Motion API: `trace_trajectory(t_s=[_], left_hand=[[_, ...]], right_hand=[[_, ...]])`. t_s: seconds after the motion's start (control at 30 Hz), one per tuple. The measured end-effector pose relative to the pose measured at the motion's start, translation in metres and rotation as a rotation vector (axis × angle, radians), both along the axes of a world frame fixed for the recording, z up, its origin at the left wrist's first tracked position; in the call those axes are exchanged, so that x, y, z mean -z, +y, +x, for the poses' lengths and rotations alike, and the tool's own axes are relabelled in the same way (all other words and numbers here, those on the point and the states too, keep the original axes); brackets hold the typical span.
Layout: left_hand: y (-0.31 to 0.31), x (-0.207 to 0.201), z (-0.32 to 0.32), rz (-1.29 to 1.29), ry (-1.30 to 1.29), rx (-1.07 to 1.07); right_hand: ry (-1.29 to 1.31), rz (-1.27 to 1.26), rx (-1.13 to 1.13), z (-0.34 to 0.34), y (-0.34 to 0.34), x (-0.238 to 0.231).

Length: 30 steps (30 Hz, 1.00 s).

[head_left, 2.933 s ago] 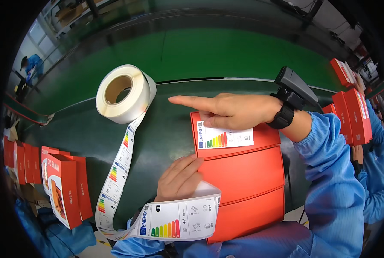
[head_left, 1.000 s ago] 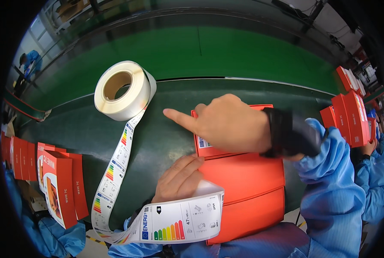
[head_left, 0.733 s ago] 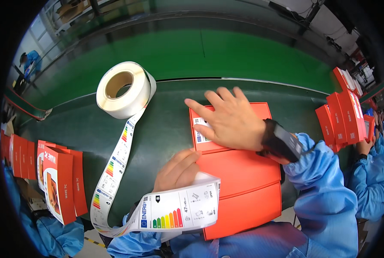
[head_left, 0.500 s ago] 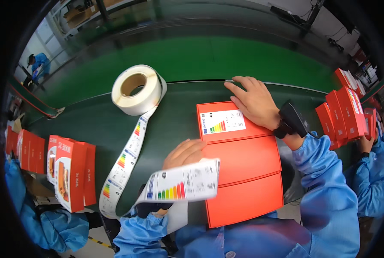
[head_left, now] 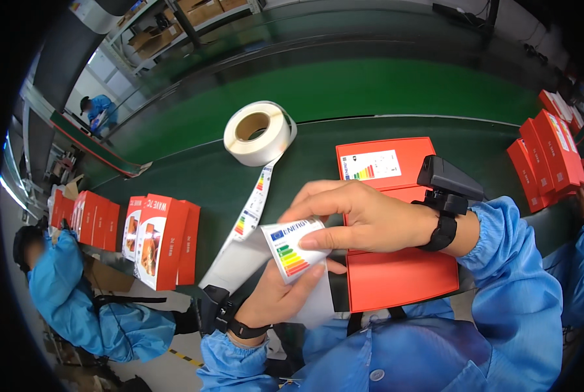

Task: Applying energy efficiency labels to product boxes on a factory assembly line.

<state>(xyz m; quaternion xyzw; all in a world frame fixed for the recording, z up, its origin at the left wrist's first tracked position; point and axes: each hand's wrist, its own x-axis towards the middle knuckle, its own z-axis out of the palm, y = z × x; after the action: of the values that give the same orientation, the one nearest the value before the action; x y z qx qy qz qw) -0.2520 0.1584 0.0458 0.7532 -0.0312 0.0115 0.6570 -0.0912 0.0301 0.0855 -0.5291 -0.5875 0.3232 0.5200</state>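
My right hand [head_left: 377, 219] pinches the upper edge of an energy label [head_left: 295, 251] with coloured bars, its thumb on the printed face. Below it, my left hand [head_left: 279, 297] grips the label strip [head_left: 236, 264], whose white backing hangs past the fingers. The strip runs back to a label roll [head_left: 256, 134] standing on the dark green bench. Beneath and beyond my right hand lie three red boxes in a column. The nearest red box [head_left: 403, 281] is bare on top; the far red box [head_left: 416, 157] carries an energy label [head_left: 370, 165]. My right hand partly covers the middle box.
Red printed boxes [head_left: 161, 242] stand at the bench's left edge, with more red boxes [head_left: 99, 222] behind them. Another stack of red boxes [head_left: 547, 157] is at the right. Co-workers in blue sit at left [head_left: 83, 294] and right. A green conveyor belt [head_left: 344, 88] runs beyond.
My right hand has left the far box and come to the strip, now pinching a label. My left hand has shifted nearer with the strip. The view has swung left.
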Motion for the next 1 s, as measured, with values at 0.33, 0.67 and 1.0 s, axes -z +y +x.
trace_trajectory(t_s=[0.33,0.67,1.0], left_hand=[[-0.021,-0.027,-0.017,-1.055,0.129,-0.307],[0.060,-0.010,0.014,-0.934,-0.043,-0.415],[0.103,-0.056,0.011,-0.550,-0.546,-0.569]], right_hand=[[-0.801,0.617,0.303,-0.027,0.001,0.024],[-0.237,0.646,0.404,-0.011,-0.058,-0.013],[-0.088,-0.190,0.274,0.052,-0.080,0.005]])
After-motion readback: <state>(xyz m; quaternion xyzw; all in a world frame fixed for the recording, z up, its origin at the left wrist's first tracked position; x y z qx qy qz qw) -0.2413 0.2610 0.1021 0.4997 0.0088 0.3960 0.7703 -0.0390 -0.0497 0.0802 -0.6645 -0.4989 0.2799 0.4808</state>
